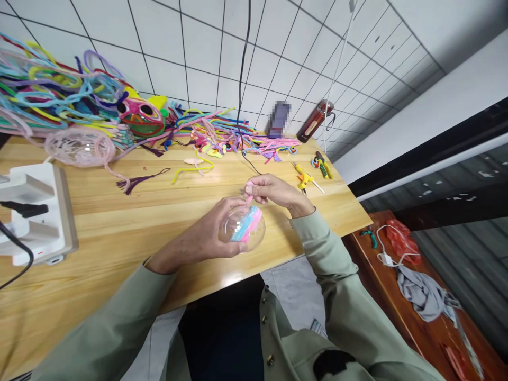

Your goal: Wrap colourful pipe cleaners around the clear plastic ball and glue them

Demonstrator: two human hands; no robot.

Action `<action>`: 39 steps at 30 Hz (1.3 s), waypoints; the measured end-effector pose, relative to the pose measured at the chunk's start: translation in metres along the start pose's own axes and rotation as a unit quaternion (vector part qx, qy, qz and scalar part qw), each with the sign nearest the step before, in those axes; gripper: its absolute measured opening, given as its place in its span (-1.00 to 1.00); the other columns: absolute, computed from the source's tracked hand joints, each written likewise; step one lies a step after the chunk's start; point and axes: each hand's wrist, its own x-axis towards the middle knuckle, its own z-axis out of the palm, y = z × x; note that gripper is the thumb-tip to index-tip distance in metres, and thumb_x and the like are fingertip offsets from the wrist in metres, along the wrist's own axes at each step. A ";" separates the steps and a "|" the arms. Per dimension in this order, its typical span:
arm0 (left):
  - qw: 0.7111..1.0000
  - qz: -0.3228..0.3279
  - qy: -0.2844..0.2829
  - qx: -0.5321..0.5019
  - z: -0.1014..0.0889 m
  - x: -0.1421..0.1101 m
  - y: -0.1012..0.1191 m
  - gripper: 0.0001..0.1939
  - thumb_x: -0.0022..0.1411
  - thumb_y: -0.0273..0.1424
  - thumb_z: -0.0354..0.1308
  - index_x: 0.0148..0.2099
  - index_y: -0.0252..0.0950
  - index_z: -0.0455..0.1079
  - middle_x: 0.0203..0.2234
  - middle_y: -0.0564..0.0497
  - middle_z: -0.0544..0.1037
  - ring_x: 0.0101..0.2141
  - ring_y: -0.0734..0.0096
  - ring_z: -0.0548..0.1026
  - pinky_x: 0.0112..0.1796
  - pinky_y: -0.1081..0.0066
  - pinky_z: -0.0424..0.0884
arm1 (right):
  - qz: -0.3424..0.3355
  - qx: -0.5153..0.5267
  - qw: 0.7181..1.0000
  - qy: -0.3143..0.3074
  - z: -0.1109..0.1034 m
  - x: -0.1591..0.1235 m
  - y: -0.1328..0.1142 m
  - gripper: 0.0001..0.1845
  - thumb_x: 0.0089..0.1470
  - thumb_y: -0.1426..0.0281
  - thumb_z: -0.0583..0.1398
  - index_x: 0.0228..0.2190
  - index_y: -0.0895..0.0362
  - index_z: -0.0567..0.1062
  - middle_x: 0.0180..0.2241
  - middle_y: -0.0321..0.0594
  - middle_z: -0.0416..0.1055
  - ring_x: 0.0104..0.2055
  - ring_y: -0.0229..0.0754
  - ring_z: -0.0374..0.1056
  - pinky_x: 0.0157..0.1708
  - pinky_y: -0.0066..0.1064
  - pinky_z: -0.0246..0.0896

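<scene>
Left hand (216, 227): curled snug round a clear ball (243, 226) with blue and pink bands
Right hand (272, 191): pinched pretty much closed on a pink strip (250, 200), ball's far edge
Ball spot: near side, over the wooden table (119, 211)
Far right: yellow glue gun (304, 177), pliers (324, 165)
</scene>
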 end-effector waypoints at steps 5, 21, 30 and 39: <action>0.998 -0.055 0.006 -0.037 0.000 -0.003 0.002 -0.07 0.17 -0.01 0.54 0.46 -0.18 0.34 0.39 -0.24 0.56 0.32 -0.27 0.62 0.38 -0.14 0.57 | 0.016 0.168 0.985 0.030 -0.007 -0.001 0.013 -0.40 0.01 -0.08 0.65 -0.33 0.17 0.68 -0.47 -0.32 0.57 -0.49 -0.39 0.33 -0.49 -0.58 0.23; 0.993 -0.069 0.024 -0.091 0.001 0.002 0.001 -0.06 0.14 -0.01 0.56 0.44 -0.21 0.34 0.34 -0.27 0.60 0.30 -0.23 0.64 0.36 -0.10 0.57 | -0.131 0.110 0.922 0.349 0.047 0.030 0.016 -0.36 0.01 -0.20 0.57 -0.45 0.01 0.48 -0.54 -0.44 0.22 -0.49 -0.31 0.02 -0.50 -0.45 0.05; 0.982 -0.072 0.015 -0.173 0.004 0.002 -0.005 0.01 0.10 0.15 0.59 0.43 -0.21 0.41 0.32 -0.26 0.64 0.27 -0.26 0.64 0.29 -0.07 0.61 | -0.096 0.296 0.937 0.161 0.029 0.018 0.026 -0.48 0.03 0.02 0.65 -0.24 0.07 0.61 -0.29 -0.28 0.63 -0.33 -0.24 0.55 -0.34 -0.44 0.57; 0.980 -0.084 -0.007 -0.178 0.000 0.002 0.002 -0.03 0.14 0.14 0.57 0.44 -0.17 0.42 0.31 -0.23 0.65 0.29 -0.26 0.65 0.29 -0.09 0.64 | -0.025 0.302 0.929 0.214 0.010 0.019 0.026 -0.71 0.26 0.26 0.55 -0.25 0.09 0.58 -0.45 -0.40 0.57 -0.49 -0.34 0.51 -0.49 -0.58 0.49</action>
